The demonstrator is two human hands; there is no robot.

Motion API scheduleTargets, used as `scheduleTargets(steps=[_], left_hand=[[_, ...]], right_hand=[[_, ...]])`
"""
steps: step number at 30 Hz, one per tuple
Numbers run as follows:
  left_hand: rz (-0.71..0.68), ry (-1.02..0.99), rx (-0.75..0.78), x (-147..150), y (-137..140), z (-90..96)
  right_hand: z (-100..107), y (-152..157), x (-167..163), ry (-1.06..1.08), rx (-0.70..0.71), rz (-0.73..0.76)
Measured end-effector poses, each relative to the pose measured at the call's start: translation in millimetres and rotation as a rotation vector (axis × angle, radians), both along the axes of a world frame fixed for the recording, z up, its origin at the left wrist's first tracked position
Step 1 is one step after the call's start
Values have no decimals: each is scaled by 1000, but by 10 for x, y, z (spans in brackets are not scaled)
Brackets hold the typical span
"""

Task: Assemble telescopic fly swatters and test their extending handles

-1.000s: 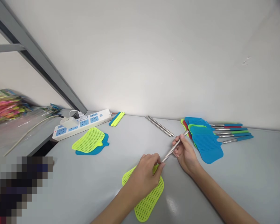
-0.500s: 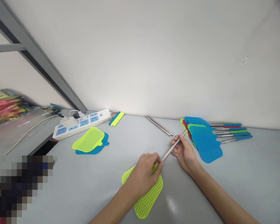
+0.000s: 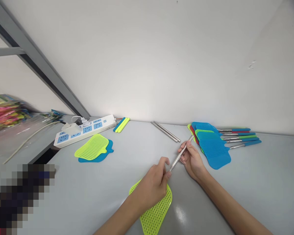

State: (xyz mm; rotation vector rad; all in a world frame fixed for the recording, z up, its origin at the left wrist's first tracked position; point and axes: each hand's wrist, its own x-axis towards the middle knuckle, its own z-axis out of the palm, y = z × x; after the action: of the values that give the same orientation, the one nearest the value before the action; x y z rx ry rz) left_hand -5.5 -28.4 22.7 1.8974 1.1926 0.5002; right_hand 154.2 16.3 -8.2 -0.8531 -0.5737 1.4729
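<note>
My right hand [image 3: 191, 160] is closed round a silver metal rod [image 3: 178, 159], which slants down to the left. At the rod's lower end, my left hand [image 3: 155, 182] pinches the narrow neck end of a yellow-green fly swatter head [image 3: 156, 212], its index finger bent up off the rod. The perforated swatter head hangs under that hand, partly hidden by it. Thumb and fingertips cover the spot where the rod and the neck come together, so I cannot tell whether they are joined.
Assembled fly swatters [image 3: 214, 151] are piled at right, beside two loose metal rods [image 3: 165, 131]. At left lie a yellow-green swatter head [image 3: 91, 147] over a blue one [image 3: 98, 158], several handle sleeves [image 3: 122, 125], a power strip [image 3: 88, 130] and a plastic bag [image 3: 9, 112].
The yellow-green swatter head under my left hand has swung down toward me. My left index finger has lifted and curled away from the rod. My right hand still grips the rod.
</note>
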Motion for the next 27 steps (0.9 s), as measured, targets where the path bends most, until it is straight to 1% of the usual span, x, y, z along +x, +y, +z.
scheduleTargets(steps=[7, 11, 16, 21, 24, 27], left_hand=[[29, -137, -77, 29, 6, 12], [51, -192, -92, 13, 35, 14], [46, -202, -66, 2, 61, 14], [48, -156, -2, -2, 77, -1], [39, -108, 50, -16, 93, 7], [71, -82, 96, -48, 125, 39]], right_hand=[[8, -20, -20, 24, 29, 1], [9, -47, -79, 42, 43, 36], [10, -70, -125, 55, 52, 36], [2, -72, -135, 69, 42, 20], [-25, -73, -149, 64, 26, -47], [-54, -75, -155, 38, 10, -199]])
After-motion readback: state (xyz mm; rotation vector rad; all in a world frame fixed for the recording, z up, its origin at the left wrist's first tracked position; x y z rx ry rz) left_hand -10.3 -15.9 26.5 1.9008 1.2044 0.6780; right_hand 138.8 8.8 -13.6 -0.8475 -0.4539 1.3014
